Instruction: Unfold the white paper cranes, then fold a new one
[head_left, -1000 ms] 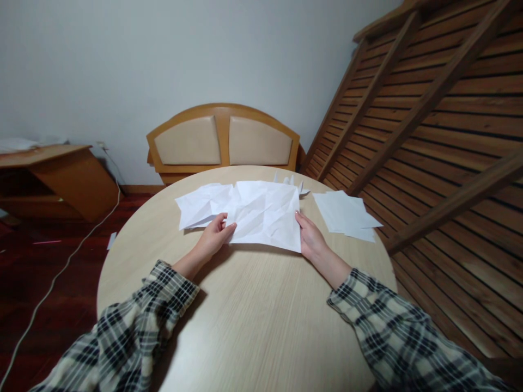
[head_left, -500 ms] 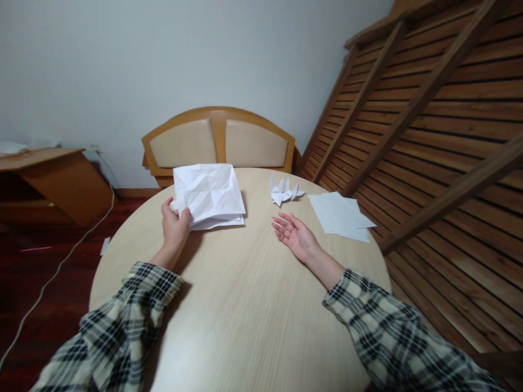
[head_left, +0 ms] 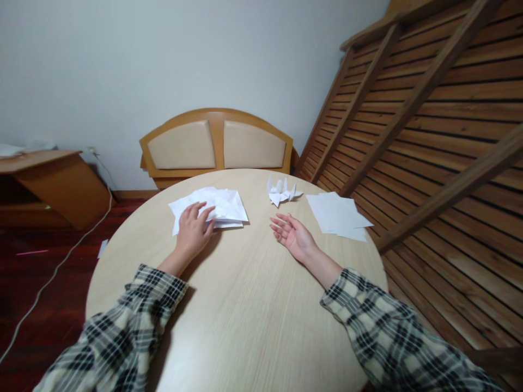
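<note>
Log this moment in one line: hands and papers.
left hand: open over creased sheets; right hand: open, empty; folded paper: beyond right hand; flat sheets: right of folded paper

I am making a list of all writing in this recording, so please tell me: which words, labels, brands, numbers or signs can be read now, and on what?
None can be read.
Creased sheets: no legible text; the left hand hides part.
Folded paper figures and flat sheets: none visible.
White items on the side desk: too small to tell.
</note>
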{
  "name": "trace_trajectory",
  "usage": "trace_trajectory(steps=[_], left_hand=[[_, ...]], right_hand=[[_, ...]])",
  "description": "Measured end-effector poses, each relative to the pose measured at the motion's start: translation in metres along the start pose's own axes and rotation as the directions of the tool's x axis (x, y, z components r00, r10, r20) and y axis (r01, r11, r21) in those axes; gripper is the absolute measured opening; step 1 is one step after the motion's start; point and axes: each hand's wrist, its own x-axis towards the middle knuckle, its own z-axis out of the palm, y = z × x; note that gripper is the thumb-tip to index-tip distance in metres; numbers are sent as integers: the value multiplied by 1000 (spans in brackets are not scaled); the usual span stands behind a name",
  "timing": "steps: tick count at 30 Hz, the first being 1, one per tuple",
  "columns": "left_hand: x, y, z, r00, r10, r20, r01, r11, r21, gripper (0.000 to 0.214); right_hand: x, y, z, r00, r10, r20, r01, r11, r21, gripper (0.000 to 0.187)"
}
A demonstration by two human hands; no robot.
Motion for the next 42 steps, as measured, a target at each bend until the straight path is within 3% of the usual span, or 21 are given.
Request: trace_trajectory(steps=[3,5,8,11,14,17,20,23,25,29,31,36,39,42], left_hand=[[-4,11,10,988,133,79,-135,991,19,34],[-7,20,17,969,226,98,-230,973,33,34],[-9,36,24,925,363,118,-366,930,10,34],[-9,49,26,892,431,136,-430,902,-33,33],[-9,53,26,889,435,141,-432,900,-56,33],[-9,50,26,905,405,127,-400,914,-66,31],[-9,47,25,919,377,116,-371,926,-72,29],[-8,47,25,923,366,116,-360,930,-74,28],[-8,47,25,924,365,115,-359,931,-71,27],[-7,46,25,920,375,112,-371,927,-57,27],[-7,46,25,919,380,107,-374,925,-66,27],[-8,47,22,927,355,124,-342,933,-113,28],[-8,47,22,928,345,140,-327,935,-138,29],[-8,47,22,929,345,133,-325,933,-151,30]], right_hand=[[4,3,-3,997,-74,-15,73,996,-59,24],[11,5,-6,973,-227,-35,219,962,-164,21],[25,8,-15,888,-458,-36,407,820,-403,22],[42,6,-26,801,-599,-4,492,662,-566,25],[55,-1,-37,713,-701,26,507,489,-710,22],[66,-13,-45,636,-768,77,438,277,-855,23],[77,-25,-51,594,-788,161,340,64,-938,29],[90,-31,-54,554,-800,232,270,-91,-959,33],[96,-31,-55,545,-796,264,206,-179,-962,36],[102,-28,-56,583,-735,346,131,-336,-933,43],[104,-28,-57,578,-744,334,110,-334,-936,45],[109,-34,-61,544,-809,222,76,-216,-973,41],[113,-35,-62,579,-767,275,96,-271,-958,31],[118,-34,-64,637,-687,350,139,-344,-929,35]])
